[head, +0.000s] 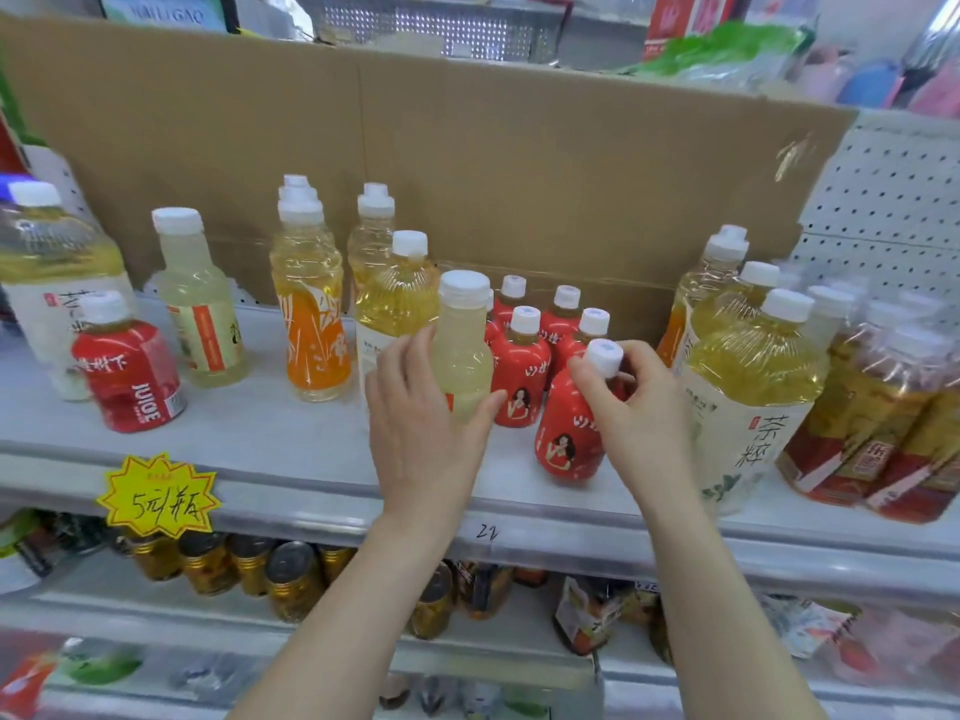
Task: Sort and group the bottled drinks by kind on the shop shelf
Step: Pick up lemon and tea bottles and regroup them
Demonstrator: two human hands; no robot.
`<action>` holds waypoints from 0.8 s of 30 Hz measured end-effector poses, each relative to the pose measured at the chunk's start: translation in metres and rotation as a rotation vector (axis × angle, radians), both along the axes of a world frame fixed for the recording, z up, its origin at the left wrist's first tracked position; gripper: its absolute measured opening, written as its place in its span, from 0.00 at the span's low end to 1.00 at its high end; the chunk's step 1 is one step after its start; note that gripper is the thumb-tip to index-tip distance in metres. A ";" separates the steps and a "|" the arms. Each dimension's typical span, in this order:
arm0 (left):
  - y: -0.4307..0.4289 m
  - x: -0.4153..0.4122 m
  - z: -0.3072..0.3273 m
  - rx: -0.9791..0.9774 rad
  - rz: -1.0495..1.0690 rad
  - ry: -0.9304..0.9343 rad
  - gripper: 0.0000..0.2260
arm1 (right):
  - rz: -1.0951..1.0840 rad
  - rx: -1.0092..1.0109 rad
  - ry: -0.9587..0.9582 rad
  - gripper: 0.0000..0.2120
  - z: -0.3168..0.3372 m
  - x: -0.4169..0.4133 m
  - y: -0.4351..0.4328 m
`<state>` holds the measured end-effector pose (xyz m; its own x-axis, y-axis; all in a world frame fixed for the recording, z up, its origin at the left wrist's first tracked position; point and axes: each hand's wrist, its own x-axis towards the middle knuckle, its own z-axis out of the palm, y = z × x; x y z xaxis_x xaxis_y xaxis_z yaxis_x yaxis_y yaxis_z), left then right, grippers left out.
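Grip: L hand (423, 428) curls round pale lemon bottle (464, 350), upright at mid shelf (270, 433); R hand (641, 413) pinches white cap (605, 357) of red juice bottle (569, 439), tilted, nr shelf front, just beside red bottle group (522, 371) behind it; large tea bottles (748, 397) stand to the right.

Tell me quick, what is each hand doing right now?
Left hand: grips the tall pale-yellow plastic bottle.
Right hand: pinches the white cap of the small red plastic bottle.
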<state>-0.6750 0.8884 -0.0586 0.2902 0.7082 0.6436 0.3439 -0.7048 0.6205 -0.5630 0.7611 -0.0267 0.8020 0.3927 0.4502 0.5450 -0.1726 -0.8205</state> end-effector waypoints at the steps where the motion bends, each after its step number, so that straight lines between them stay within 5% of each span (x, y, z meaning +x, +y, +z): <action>1: -0.001 0.004 -0.002 0.047 0.044 0.021 0.40 | 0.016 -0.019 0.012 0.09 -0.006 0.000 0.004; 6: -0.003 0.009 -0.006 0.077 0.044 -0.040 0.38 | 0.068 -0.248 -0.063 0.07 -0.011 0.005 0.011; 12: 0.000 -0.029 0.001 -0.139 -0.128 -0.387 0.36 | 0.176 -0.319 -0.017 0.04 -0.003 0.002 0.014; 16: 0.023 -0.068 0.011 -0.347 -0.206 -0.588 0.34 | 0.124 -0.299 -0.136 0.14 -0.011 -0.003 0.048; 24: 0.049 -0.121 0.008 -0.441 -0.175 -0.613 0.30 | -0.098 -0.391 -0.293 0.26 -0.015 -0.014 0.095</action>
